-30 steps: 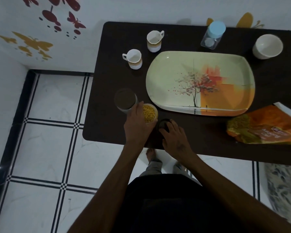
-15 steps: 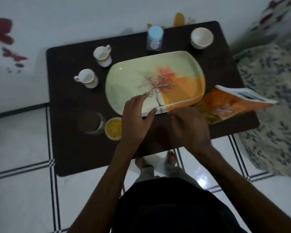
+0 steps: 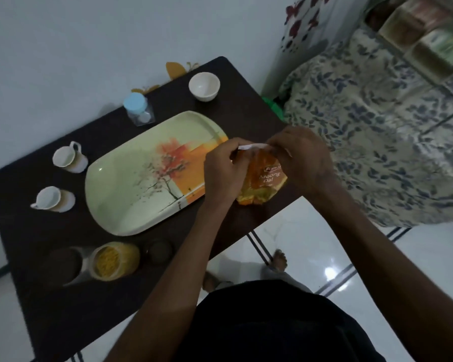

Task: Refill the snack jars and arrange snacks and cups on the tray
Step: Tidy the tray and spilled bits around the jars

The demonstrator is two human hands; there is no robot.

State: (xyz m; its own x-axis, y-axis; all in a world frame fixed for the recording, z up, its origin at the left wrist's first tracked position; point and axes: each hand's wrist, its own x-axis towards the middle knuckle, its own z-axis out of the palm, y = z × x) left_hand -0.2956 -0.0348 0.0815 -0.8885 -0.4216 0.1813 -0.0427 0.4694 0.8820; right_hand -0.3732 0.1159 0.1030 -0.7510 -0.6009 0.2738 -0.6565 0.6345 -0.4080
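An orange moong dal packet (image 3: 266,182) stands upright at the table's right front edge. My left hand (image 3: 224,169) and my right hand (image 3: 300,159) both pinch its white top strip. An open jar of yellow snack (image 3: 114,261) sits near the front left, with a dark-lidded jar (image 3: 68,265) at its left and a loose dark lid (image 3: 158,250) at its right. The pale green tray (image 3: 131,184) with a tree print lies bare in the middle. Two white cups (image 3: 70,158) (image 3: 51,198) stand left of the tray.
A clear jar with a light blue lid (image 3: 137,108) and a white bowl (image 3: 204,86) stand at the back of the dark table (image 3: 50,296). A bed with a leaf-print cover (image 3: 377,126) lies close on the right. White tiled floor lies below.
Both hands left the yellow snack jar and its lid, moved right, and took hold of the orange packet, which now stands upright. The view swung right.
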